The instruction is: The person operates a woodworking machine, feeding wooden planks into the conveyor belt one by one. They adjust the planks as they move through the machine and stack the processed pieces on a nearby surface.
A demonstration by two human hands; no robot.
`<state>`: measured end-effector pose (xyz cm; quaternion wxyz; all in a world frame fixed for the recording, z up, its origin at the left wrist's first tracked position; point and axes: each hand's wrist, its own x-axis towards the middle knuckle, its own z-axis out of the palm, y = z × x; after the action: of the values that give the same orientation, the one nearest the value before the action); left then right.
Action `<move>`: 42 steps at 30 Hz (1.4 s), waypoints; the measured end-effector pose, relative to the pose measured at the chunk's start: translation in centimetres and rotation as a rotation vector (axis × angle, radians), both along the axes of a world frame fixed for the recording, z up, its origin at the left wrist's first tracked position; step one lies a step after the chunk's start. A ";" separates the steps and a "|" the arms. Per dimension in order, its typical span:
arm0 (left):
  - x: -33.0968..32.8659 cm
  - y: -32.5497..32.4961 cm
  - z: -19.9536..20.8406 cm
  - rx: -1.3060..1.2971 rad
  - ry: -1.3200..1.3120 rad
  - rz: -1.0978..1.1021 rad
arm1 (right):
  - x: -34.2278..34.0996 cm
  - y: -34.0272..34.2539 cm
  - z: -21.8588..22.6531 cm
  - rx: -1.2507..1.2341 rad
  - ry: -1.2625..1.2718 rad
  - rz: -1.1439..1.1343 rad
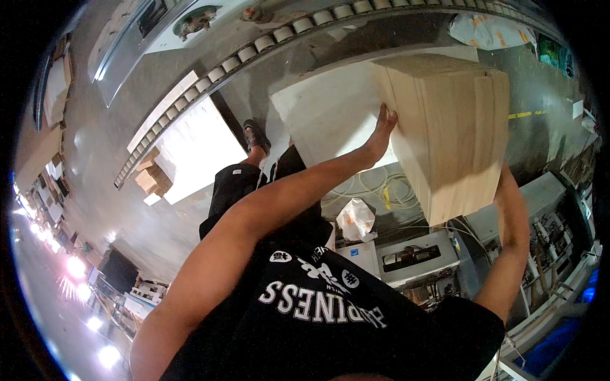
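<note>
A tall stack of pale wooden boards, pressed face to face, is clasped between my two hands at the right. My left hand lies against its left side, with the fingertips on the wood. Against the opposite side, low down, is my right hand; its fingers are mostly hidden by the stack. The far end of the stack overlaps a white panel; I cannot tell whether it rests on it.
A curved roller track runs across the far side. Small wooden blocks sit by another white panel at the left. A coiled hose, a crumpled white bag and a grey machine are near my body. A white sack lies far right.
</note>
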<state>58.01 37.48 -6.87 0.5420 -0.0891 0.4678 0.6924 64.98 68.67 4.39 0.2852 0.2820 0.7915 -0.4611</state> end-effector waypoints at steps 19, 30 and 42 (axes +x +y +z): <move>4.2 -12.7 -5.7 -0.067 -0.043 0.004 | -1.1 -5.1 -2.0 0.000 -0.004 0.015; 3.3 -20.9 -9.2 0.043 -0.033 0.210 | 0.0 -10.0 -4.8 0.045 -0.001 -0.047; -14.8 -27.5 -2.1 -0.251 0.578 -0.189 | 30.6 -12.8 -3.7 -1.577 0.691 -0.643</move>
<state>43.26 10.00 -8.98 0.4334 0.0888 0.6900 0.5729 95.54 55.88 0.69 0.0006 0.0591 0.1725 -0.9832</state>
